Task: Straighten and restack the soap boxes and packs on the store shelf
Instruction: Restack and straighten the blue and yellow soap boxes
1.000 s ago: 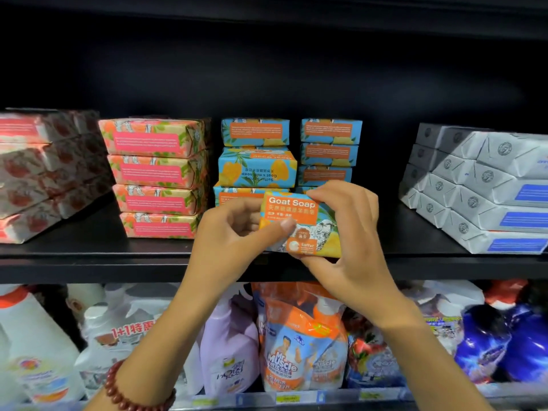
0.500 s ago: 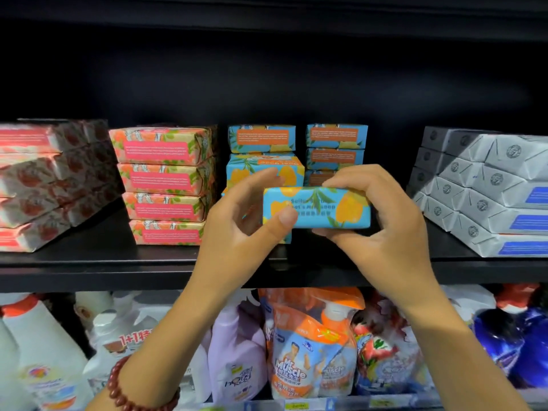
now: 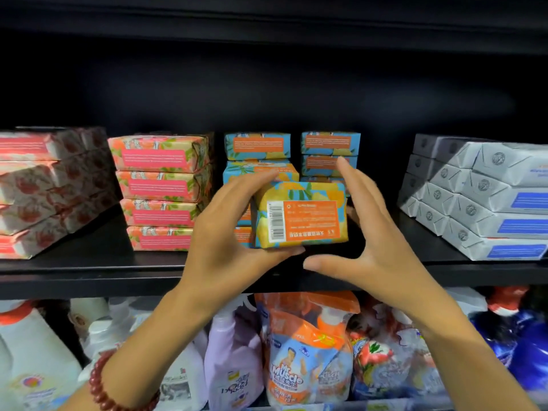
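A blue and orange goat soap box [image 3: 302, 215] is held in front of the shelf, its orange barcode side facing me and its print upside down. My left hand [image 3: 231, 232] grips it, thumb under the bottom edge and fingers over the top left corner. My right hand [image 3: 373, 229] is spread open beside the box's right end, fingers straight and pointing up, thumb stretched out below the box. Behind stand two stacks of the same soap, one on the left [image 3: 257, 145] and one on the right [image 3: 330, 143], the left stack uneven.
On the black shelf [image 3: 89, 277] there is a pink soap stack [image 3: 161, 188] left of centre, slanted red-and-white packs [image 3: 44, 188] at far left and grey-white boxes [image 3: 480, 197] at right. Detergent bottles and a refill pouch [image 3: 308, 357] fill the lower shelf.
The box has been turned over from its front label, past its long side, to its barcode side. My right hand has let go and opened; my left hand keeps hold.
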`<state>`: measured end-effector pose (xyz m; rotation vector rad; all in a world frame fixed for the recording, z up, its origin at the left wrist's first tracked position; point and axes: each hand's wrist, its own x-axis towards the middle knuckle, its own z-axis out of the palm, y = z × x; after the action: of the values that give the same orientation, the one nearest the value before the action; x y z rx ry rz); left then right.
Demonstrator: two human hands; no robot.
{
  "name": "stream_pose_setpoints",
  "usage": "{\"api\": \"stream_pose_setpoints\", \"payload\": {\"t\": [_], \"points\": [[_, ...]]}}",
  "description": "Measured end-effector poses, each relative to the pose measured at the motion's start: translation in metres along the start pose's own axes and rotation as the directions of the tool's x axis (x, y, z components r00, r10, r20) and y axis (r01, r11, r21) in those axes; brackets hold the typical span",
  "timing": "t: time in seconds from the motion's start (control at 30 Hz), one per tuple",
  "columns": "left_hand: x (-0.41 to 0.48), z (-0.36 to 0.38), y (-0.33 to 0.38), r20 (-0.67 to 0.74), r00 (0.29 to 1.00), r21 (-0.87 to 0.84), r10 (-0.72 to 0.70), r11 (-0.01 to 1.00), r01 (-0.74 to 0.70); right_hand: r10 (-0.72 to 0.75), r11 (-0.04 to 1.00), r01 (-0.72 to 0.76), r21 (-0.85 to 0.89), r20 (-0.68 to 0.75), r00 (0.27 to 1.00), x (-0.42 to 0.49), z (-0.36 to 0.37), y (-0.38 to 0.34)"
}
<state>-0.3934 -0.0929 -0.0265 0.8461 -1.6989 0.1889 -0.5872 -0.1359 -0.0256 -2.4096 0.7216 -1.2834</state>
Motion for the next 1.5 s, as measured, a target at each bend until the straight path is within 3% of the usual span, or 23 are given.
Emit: {"api": "stream_pose_setpoints", "payload": {"t": [0.13, 0.3, 0.4, 0.5, 0.67, 0.77, 0.87, 1.0, 1.1, 1.23, 1.33, 1.5], "points": [[-0.004, 0.003, -0.008, 0.002, 0.982, 0.024, 0.187, 0.982, -0.187, 0.124, 0.981, -0.118, 0.155, -0.032, 0.992, 0.006, -0.003, -0.005], [-0.004, 0.004, -0.013, 0.03, 0.982, 0.049, 0.185, 0.981, -0.186, 0.014, 0.998, -0.001, 0.069, -0.18, 0.983, 0.008, -0.004, -0.015], [-0.006, 0.002, -0.006, 0.064, 0.998, -0.049, -0.017, 0.999, 0.02, -0.168, 0.983, 0.135, -0.122, -0.327, 0.93, 0.004, -0.001, -0.016], [-0.004, 0.0, 0.006, 0.118, 0.957, -0.245, -0.266, 0.926, 0.288, -0.345, 0.925, 0.247, -0.288, -0.369, 0.863, 0.001, 0.004, -0.01], [0.002, -0.002, 0.012, 0.153, 0.929, -0.329, -0.336, 0.87, 0.369, -0.39, 0.916, 0.308, -0.258, -0.392, 0.833, 0.0, 0.011, 0.0], [0.005, -0.008, 0.013, 0.08, 0.954, -0.278, -0.29, 0.912, 0.301, -0.289, 0.956, 0.24, -0.168, -0.412, 0.864, -0.002, 0.01, 0.004], [0.016, -0.015, 0.009, -0.023, 0.95, -0.249, -0.31, 0.923, 0.295, -0.205, 0.97, 0.129, -0.205, -0.411, 0.888, -0.009, 0.009, 0.009], [0.036, -0.017, 0.003, -0.121, 0.947, -0.145, -0.299, 0.949, 0.281, -0.067, 0.968, 0.018, -0.25, -0.189, 0.98, -0.019, 0.017, 0.017], [0.044, -0.013, -0.002, -0.132, 0.949, 0.012, -0.287, 0.957, 0.291, 0.032, 0.937, -0.036, -0.348, -0.016, 0.999, -0.023, 0.023, 0.023], [0.049, -0.006, -0.008, -0.162, 0.948, 0.196, -0.273, 0.933, 0.302, 0.024, 0.91, -0.012, -0.414, 0.023, 0.999, -0.024, 0.024, 0.022], [0.049, -0.001, -0.009, -0.174, 0.972, 0.358, -0.155, 0.91, 0.209, 0.001, 0.903, 0.006, -0.429, 0.016, 1.0, -0.024, 0.024, 0.022], [0.048, 0.001, -0.012, -0.175, 0.982, 0.433, -0.07, 0.891, 0.14, -0.037, 0.89, 0.035, -0.455, 0.003, 0.999, -0.025, 0.024, 0.022]]}}
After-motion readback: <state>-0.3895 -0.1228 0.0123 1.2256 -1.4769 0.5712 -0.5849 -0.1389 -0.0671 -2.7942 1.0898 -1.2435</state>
